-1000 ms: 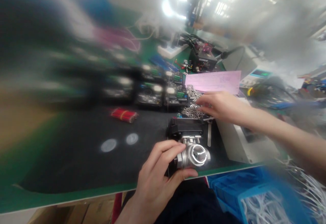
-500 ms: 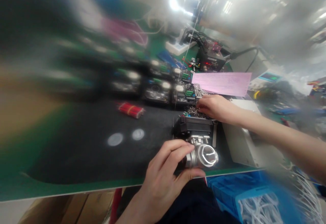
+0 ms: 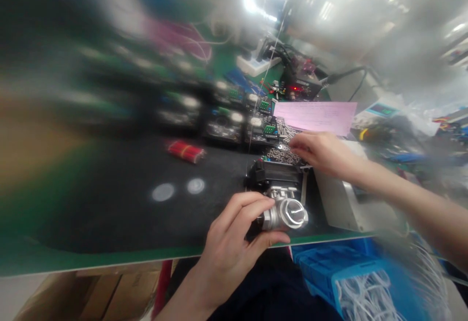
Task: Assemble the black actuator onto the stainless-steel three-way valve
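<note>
My left hand (image 3: pixel 234 243) grips a shiny metal valve body (image 3: pixel 287 214) with a round open end, at the front edge of the mat. Behind the valve and joined to it lies a black actuator housing (image 3: pixel 276 172). My right hand (image 3: pixel 321 150) hovers at a pile of small nuts (image 3: pixel 281 154), its fingers pinched together; whatever they hold is hidden. A heap of metal screws or pins (image 3: pixel 284 128) lies just beyond the nuts. A flat metal wrench-like strip (image 3: pixel 304 188) rests to the right of the housing.
Black units with circuit boards (image 3: pixel 224 126) stand in rows at the back left. A red bundle (image 3: pixel 186 151) and two pale discs (image 3: pixel 163 192) lie on the black mat. A pink paper (image 3: pixel 318 116) lies behind my right hand. A light metal box (image 3: pixel 340 204) stands at right, above a blue bin (image 3: pixel 321 267).
My right hand has shifted slightly right over the nuts, uncovering more of the pile. My left hand keeps its grip on the valve. The whole view has shifted a little.
</note>
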A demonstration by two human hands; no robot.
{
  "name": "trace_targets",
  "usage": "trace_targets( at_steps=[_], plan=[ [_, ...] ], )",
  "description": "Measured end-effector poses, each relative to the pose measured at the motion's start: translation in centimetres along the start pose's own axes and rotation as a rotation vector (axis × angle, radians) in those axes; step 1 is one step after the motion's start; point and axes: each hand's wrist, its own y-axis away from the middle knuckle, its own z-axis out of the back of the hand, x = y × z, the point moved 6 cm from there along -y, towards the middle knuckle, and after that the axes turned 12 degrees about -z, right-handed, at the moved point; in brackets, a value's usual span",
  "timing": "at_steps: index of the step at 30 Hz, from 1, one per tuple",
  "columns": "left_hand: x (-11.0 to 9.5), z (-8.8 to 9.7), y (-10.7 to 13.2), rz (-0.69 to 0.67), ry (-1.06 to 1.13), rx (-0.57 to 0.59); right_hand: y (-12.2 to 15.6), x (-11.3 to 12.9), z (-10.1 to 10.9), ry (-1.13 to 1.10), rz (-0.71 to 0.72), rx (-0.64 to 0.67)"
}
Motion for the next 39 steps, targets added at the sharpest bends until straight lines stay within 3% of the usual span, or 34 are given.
trace_targets(
  at_steps=[3,5,8,10,13,15,19,25,32,39],
  plan=[
    [0.1,0.0,0.1,-0.007,-0.021,-0.002,-0.7,0.0,-0.6,0.020,-0.011,0.032],
    [0.1,0.0,0.2,-0.004,-0.026,-0.001,0.2,0.6,0.5,-0.037,-0.011,-0.008],
    [0.1,0.0,0.3,0.010,-0.019,0.019,3.6,2.0,3.0,-0.336,-0.069,-0.043],
    [0.0,0.0,0.4,0.009,-0.025,0.035,6.2,3.0,3.5,-0.552,-0.135,0.023],
    [-0.1,0.1,0.5,-0.009,-0.053,0.046,9.0,4.4,2.4,-0.745,-0.203,0.155],
    [-0.1,0.2,0.5,-0.013,-0.065,0.046,9.7,4.9,1.3,-0.787,-0.210,0.175],
    [-0.1,0.3,0.4,-0.023,-0.077,0.043,9.7,5.2,0.5,-0.731,-0.141,0.095],
    [-0.4,0.2,0.5,-0.023,-0.060,0.042,9.5,5.5,0.8,-0.667,-0.078,0.082],
    [-0.4,0.3,0.6,-0.010,-0.050,0.033,10.2,6.0,1.0,-0.438,0.242,0.057],
    [-0.3,0.4,0.6,0.007,-0.035,0.038,10.5,5.5,0.7,-0.353,0.326,0.047]
  ],
)
